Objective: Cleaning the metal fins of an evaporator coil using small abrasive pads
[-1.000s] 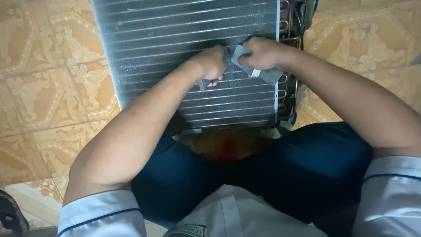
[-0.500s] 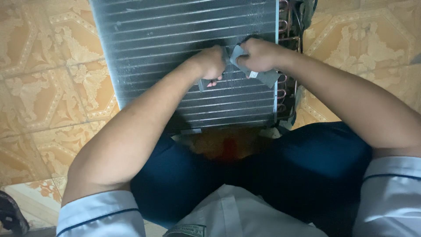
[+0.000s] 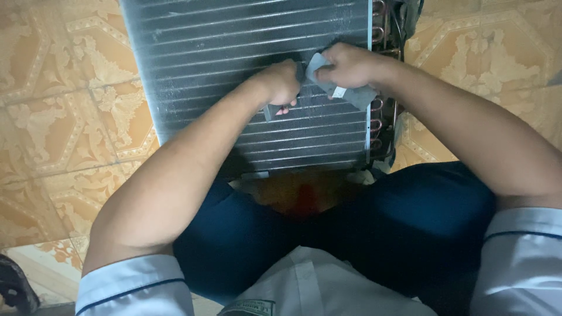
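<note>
Left hand closed on a small grey tool, right hand gripping a grey cloth, both on the finned coil, right of patterned floor tiles.

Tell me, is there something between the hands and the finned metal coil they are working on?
Only a grey cloth: the right hand presses it on the finned coil. The left hand grips another grey piece.

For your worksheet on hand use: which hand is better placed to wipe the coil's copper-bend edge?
Probably the right hand: it grips the grey cloth beside the copper bends; the left hand sits further inward.
</note>
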